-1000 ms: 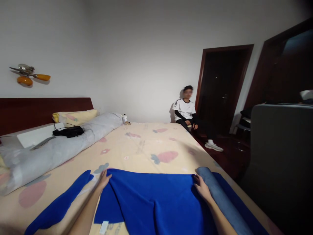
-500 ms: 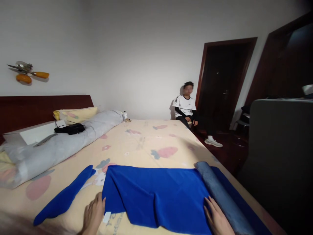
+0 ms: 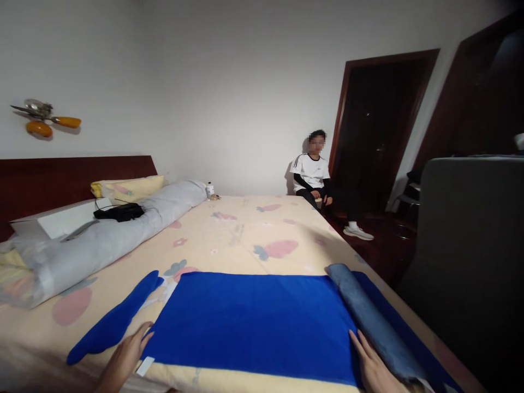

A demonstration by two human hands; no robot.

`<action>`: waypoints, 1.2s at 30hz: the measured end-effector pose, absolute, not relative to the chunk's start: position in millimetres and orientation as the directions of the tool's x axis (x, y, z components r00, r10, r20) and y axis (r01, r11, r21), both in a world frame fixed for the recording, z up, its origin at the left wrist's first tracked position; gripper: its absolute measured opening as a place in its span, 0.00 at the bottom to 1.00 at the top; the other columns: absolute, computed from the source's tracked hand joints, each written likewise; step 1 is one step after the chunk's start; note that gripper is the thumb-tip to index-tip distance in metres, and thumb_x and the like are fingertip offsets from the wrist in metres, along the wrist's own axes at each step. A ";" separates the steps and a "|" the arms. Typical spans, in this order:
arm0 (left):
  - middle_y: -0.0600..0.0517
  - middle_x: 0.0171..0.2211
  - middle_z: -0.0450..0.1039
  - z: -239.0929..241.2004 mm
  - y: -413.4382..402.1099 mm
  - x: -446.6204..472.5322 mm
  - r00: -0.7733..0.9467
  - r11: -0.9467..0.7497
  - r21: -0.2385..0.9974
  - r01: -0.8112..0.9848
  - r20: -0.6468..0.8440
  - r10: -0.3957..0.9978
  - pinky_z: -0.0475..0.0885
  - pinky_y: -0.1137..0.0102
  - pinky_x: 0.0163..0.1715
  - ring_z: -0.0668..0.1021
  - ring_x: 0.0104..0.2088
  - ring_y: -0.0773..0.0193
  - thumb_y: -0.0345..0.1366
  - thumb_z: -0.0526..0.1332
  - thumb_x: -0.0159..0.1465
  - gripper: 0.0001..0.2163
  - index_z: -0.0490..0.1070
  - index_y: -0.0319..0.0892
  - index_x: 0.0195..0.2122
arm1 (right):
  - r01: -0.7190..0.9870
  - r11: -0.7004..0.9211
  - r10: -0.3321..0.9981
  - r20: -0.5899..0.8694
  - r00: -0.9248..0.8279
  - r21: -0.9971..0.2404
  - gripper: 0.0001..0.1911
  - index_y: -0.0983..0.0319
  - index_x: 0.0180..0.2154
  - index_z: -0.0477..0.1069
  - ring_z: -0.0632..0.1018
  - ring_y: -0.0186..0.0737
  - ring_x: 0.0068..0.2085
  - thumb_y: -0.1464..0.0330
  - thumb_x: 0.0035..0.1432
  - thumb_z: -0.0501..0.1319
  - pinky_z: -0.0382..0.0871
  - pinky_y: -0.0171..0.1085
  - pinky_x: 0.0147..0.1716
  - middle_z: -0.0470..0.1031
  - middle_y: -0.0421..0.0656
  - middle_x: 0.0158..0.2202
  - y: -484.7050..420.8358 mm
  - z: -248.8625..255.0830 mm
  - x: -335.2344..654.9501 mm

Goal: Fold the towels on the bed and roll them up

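Observation:
A bright blue cloth (image 3: 254,322), towel-like, lies flat across the front of the bed, with a small white tag (image 3: 146,366) at its lower left corner. My left hand (image 3: 130,349) pinches its left edge. Fingers stretched, my right hand (image 3: 371,357) rests on the cloth's right part, beside a grey-blue rolled-up fabric (image 3: 372,322). That roll lies over the cloth, and more blue shows on its far side. To the left, apart from the cloth, lies a bunched strip of blue fabric (image 3: 117,319).
A patterned sheet (image 3: 233,234) covers the bed. Along its left side lie a rolled grey quilt (image 3: 172,203), a white box (image 3: 69,218), a black item (image 3: 119,212) and a pillow (image 3: 131,187). A seated person (image 3: 311,172) is by the far wall; a dark grey panel (image 3: 470,245) stands right.
My left hand has moved left and down, drawing the cloth's left edge with it. The folds in the cloth have flattened out. My right hand has shifted slightly right, and the view has tilted a little.

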State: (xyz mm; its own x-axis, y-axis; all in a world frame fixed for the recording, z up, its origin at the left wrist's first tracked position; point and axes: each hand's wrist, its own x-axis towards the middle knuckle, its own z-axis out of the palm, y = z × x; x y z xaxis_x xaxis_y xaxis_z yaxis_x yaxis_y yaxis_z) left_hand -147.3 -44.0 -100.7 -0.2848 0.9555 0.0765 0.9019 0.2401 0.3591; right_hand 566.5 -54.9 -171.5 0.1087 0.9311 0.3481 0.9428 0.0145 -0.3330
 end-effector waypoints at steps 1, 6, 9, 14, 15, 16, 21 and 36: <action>0.54 0.32 0.81 -99.6 -45.8 -147.3 -0.275 0.239 0.342 0.909 0.060 0.960 0.71 0.72 0.38 0.82 0.42 0.55 0.38 0.54 0.64 0.11 0.70 0.54 0.46 | 0.940 0.014 0.943 0.316 0.100 -0.341 0.33 0.70 0.62 0.61 0.68 0.44 0.61 0.68 0.57 0.41 0.68 0.39 0.57 0.60 0.51 0.65 -53.3 -173.5 570.1; 0.42 0.44 0.78 -86.5 -47.4 -101.7 -0.312 0.315 0.028 0.949 0.238 0.920 0.70 0.61 0.46 0.78 0.48 0.49 0.33 0.51 0.65 0.19 0.70 0.43 0.55 | 0.972 -0.076 0.965 0.228 0.128 -0.223 0.32 0.67 0.57 0.70 0.73 0.55 0.57 0.72 0.51 0.46 0.73 0.49 0.51 0.68 0.57 0.59 -37.3 -163.8 563.3; 0.40 0.58 0.69 -71.3 -36.1 -28.1 -0.209 0.203 0.052 0.978 0.263 0.942 0.67 0.60 0.53 0.71 0.58 0.51 0.34 0.47 0.67 0.21 0.66 0.41 0.59 | 0.991 -0.054 0.940 0.328 0.092 -0.123 0.29 0.68 0.56 0.70 0.68 0.57 0.61 0.70 0.56 0.46 0.66 0.53 0.57 0.68 0.57 0.59 -19.9 -138.8 519.4; 0.48 0.70 0.43 -72.1 -22.2 105.7 0.201 -0.227 0.286 0.931 0.118 0.973 0.51 0.50 0.65 0.48 0.69 0.52 0.48 0.43 0.70 0.27 0.47 0.48 0.69 | 0.989 -0.005 0.930 0.362 0.060 -0.151 0.36 0.60 0.64 0.58 0.58 0.53 0.67 0.49 0.60 0.48 0.56 0.55 0.62 0.55 0.50 0.67 -6.9 -125.6 456.4; 0.49 0.71 0.41 -78.9 -24.1 122.2 0.280 -0.292 0.314 0.903 0.083 0.956 0.49 0.47 0.65 0.47 0.69 0.51 0.50 0.44 0.69 0.29 0.44 0.50 0.69 | 0.988 -0.021 0.940 0.333 0.071 -0.153 0.37 0.58 0.64 0.58 0.57 0.53 0.67 0.47 0.59 0.49 0.55 0.56 0.63 0.56 0.48 0.67 -8.4 -130.1 456.7; 0.49 0.71 0.39 -86.8 -27.4 133.7 0.347 -0.348 0.335 0.876 0.064 0.936 0.47 0.45 0.65 0.46 0.69 0.50 0.52 0.46 0.68 0.31 0.41 0.52 0.70 | 0.987 -0.031 0.947 0.311 0.079 -0.156 0.37 0.56 0.64 0.58 0.57 0.52 0.67 0.46 0.58 0.49 0.53 0.56 0.63 0.56 0.47 0.67 -10.6 -135.5 460.8; 0.52 0.71 0.32 -110.8 -49.2 139.9 0.451 -0.440 0.359 0.823 0.058 0.890 0.45 0.39 0.64 0.43 0.69 0.45 0.51 0.57 0.63 0.37 0.37 0.61 0.69 | 0.987 -0.060 0.954 0.283 0.101 -0.151 0.39 0.54 0.64 0.58 0.58 0.50 0.67 0.43 0.56 0.49 0.52 0.56 0.63 0.56 0.45 0.67 -20.3 -145.1 485.7; 0.54 0.63 0.64 -137.8 -64.7 127.8 0.585 -0.573 0.334 0.748 0.075 0.808 0.64 0.44 0.58 0.66 0.62 0.44 0.44 0.53 0.68 0.22 0.56 0.67 0.63 | 0.993 -0.034 0.959 0.277 0.064 -0.109 0.39 0.52 0.63 0.58 0.56 0.56 0.67 0.42 0.55 0.49 0.55 0.59 0.61 0.56 0.45 0.67 -52.0 -146.1 477.3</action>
State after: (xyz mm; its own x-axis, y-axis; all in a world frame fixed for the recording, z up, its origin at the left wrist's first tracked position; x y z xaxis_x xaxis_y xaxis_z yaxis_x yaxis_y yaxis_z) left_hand 127.8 -64.7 -137.8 0.5849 0.8076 0.0746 0.7484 -0.5729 0.3342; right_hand 477.3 -52.0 -146.1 0.0636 0.9587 0.2772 0.9935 -0.0345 -0.1086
